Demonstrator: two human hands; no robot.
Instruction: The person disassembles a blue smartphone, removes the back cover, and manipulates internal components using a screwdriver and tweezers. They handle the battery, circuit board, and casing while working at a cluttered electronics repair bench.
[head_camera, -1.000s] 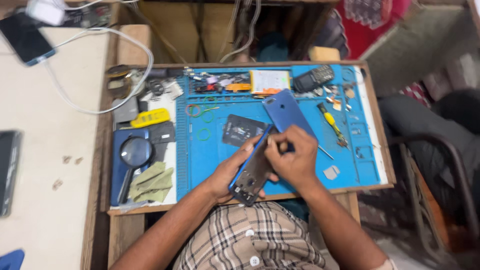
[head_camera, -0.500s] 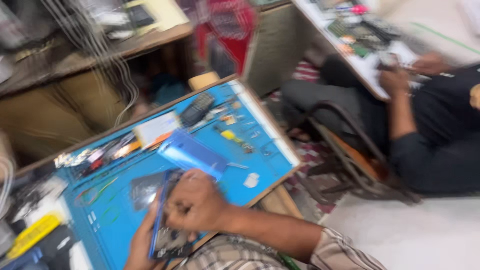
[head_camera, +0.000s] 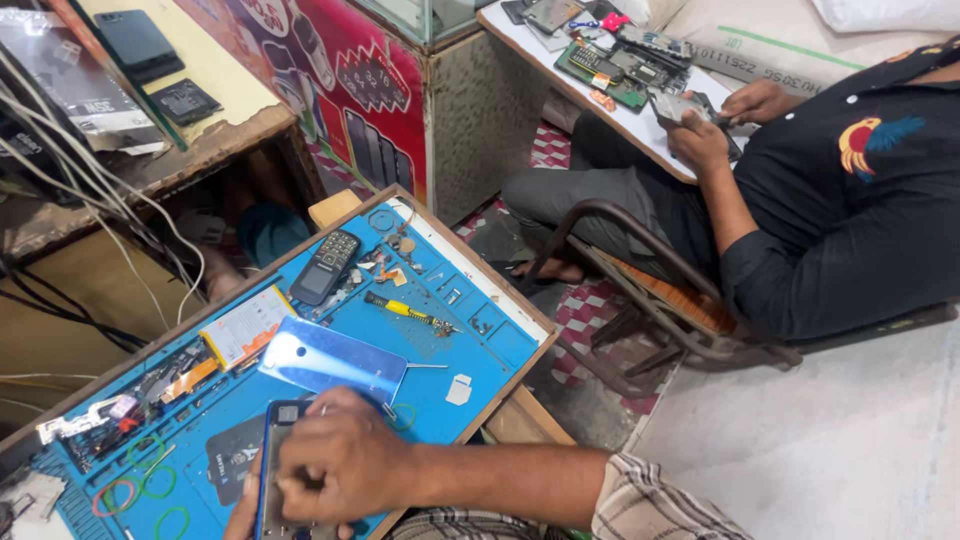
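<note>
An opened smartphone (head_camera: 272, 462) with a dark frame lies tilted at the near edge of the blue repair mat (head_camera: 470, 345). My right hand (head_camera: 340, 458) lies curled over the phone, fingers pressed on its inner face. Only a sliver of my left hand (head_camera: 242, 516) shows at the bottom edge, under the phone's left side. A shiny blue back cover (head_camera: 330, 360) lies flat on the mat just beyond my right hand.
On the mat lie a dark keypad phone (head_camera: 325, 266), a yellow screwdriver (head_camera: 404, 310), a white and orange battery (head_camera: 245, 325), rubber bands (head_camera: 150, 482) and small parts. To the right a seated person in a black shirt (head_camera: 850, 190) handles a device at a white table (head_camera: 610, 105).
The view has swung right and tilted, bringing the seated person and the floor into sight. My hands stay on the opened phone at the mat's near edge.
</note>
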